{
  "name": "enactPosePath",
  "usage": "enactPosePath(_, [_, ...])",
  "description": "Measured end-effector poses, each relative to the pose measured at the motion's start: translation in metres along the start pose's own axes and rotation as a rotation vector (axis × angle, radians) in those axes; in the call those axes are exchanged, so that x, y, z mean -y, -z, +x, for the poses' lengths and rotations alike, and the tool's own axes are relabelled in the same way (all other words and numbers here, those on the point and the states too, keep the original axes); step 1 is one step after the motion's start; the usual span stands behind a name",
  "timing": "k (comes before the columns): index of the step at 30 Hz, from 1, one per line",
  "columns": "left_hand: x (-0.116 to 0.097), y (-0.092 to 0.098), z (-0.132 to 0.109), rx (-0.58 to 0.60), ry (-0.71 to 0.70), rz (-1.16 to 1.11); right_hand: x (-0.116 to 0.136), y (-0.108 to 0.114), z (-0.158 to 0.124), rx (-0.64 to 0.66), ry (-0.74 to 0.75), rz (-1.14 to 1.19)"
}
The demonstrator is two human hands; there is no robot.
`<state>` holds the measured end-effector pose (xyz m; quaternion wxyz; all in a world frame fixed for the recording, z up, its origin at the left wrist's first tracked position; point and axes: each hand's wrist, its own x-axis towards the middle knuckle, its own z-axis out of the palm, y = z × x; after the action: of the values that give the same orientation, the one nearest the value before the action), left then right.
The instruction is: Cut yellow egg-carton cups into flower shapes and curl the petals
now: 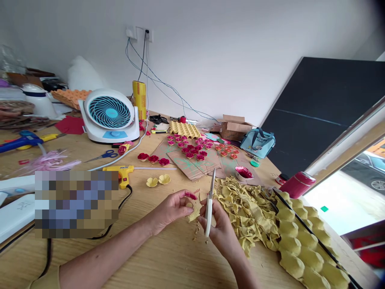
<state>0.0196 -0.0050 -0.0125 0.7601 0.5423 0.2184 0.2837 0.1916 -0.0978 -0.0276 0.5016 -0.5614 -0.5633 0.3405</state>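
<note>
Currently your left hand (173, 208) pinches a small yellow egg-carton piece (194, 212) between thumb and fingers, just below the middle of the frame. Your right hand (221, 230) is closed around the handles of the white scissors (209, 202), whose blades point up and away and lie against the right edge of the piece.

Risks, judged from this position:
- The left fingertips sit very close to the blades. A cut taken without shifting the grip could nick them.
- The piece is small and soft. A loose pinch could let it twist, so the cut wanders or tears.
- Crumbs under the hands could make the piece slide if you rest it there.

Surface and room, left to right:
- The wooden worktop (168, 261) carries a yellow glue gun (122, 173) at left centre, with its black cord trailing toward the lower left.
- A white and blue fan (108, 116) stands at upper left.
- Red paper flowers (192, 150) lie on cardboard at upper centre.
- A heap of yellow carton scraps (245, 204) lies just right of the scissors.
- A yellow egg tray (303, 245) fills the lower right.
- A white wall closes the background, and a dark board (325, 108) leans at upper right.
</note>
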Motion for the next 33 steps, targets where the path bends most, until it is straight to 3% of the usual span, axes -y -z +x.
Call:
enactPosePath(5, [0.002, 0.004, 0.004, -0.109, -0.065, -0.014, -0.003, 0.002, 0.002, -0.161, 0.022, 0.138])
enactPosePath(9, [0.007, 0.01, 0.007, -0.179, -0.116, -0.027, -0.006, -0.002, 0.003, -0.086, -0.103, 0.355])
enactPosePath(13, [0.01, 0.014, 0.009, -0.203, -0.124, -0.037, -0.005, -0.007, 0.002, -0.045, -0.103, 0.358])
enactPosePath(18, [0.011, 0.015, 0.011, -0.213, -0.129, -0.104, 0.001, -0.012, -0.004, -0.012, -0.094, 0.186])
enactPosePath(27, [0.006, 0.012, 0.01, -0.314, -0.154, -0.172, 0.003, -0.013, -0.007, -0.027, 0.073, -0.398])
enactPosePath(33, [0.01, 0.015, 0.012, -0.343, -0.211, -0.178, -0.003, -0.014, -0.005, 0.008, 0.153, -0.665])
